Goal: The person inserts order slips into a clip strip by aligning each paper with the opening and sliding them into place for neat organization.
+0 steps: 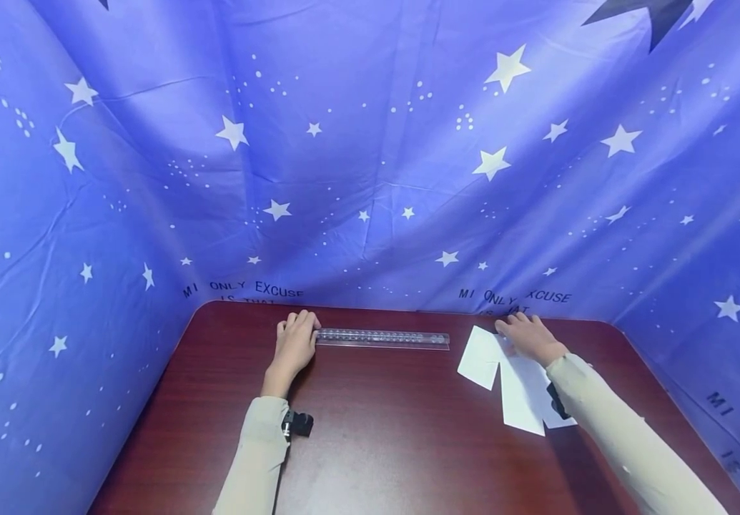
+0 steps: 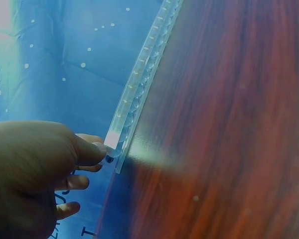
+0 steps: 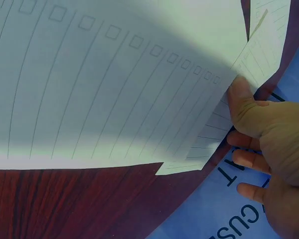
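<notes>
Near the far edge of the table, my left hand (image 1: 295, 343) pinches the left end of a clear plastic ruler (image 1: 382, 339). In the left wrist view the thumb and forefinger of my left hand (image 2: 40, 169) meet at the end of the ruler (image 2: 134, 94), which has a wavy inner strip. On the right, my right hand (image 1: 533, 339) holds several white paper sheets (image 1: 520, 397) by their far edge. The right wrist view shows the thumb of my right hand (image 3: 284, 144) on top of a lined checklist sheet (image 3: 114, 89) with small boxes; other sheets overlap underneath.
A dark red-brown wooden table (image 1: 370, 436) lies under both hands. Blue cloth (image 1: 344, 157) with white stars and printed words hangs behind it and along both sides. A black wrist camera (image 1: 299, 423) is strapped at the left sleeve.
</notes>
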Motion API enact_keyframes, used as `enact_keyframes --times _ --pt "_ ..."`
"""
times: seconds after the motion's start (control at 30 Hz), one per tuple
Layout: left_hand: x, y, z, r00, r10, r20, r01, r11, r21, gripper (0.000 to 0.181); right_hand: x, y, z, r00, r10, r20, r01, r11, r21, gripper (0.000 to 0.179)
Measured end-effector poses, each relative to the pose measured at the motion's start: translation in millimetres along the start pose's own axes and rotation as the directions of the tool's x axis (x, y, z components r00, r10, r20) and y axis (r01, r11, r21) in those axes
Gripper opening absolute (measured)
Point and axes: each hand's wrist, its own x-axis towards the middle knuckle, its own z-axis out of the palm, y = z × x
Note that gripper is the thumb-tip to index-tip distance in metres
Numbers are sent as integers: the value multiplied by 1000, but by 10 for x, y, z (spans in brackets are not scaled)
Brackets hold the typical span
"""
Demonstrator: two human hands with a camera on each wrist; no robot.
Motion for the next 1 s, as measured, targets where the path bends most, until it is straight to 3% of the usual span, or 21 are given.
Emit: enact_keyframes --times 0.27,0.6,1.0 --pt "2 -4 13 1000 13 -21 -13 1000 -10 8 -14 -42 -55 1000 14 14 -15 999 34 36" --pt "15 -10 21 999 34 -37 -34 999 -9 10 2 -39 -42 1000 -4 -5 4 1000 -9 34" --pt "10 -15 32 1000 11 -3 -11 999 -36 11 3 -22 -8 1000 -6 -11 6 1000 -3 33"
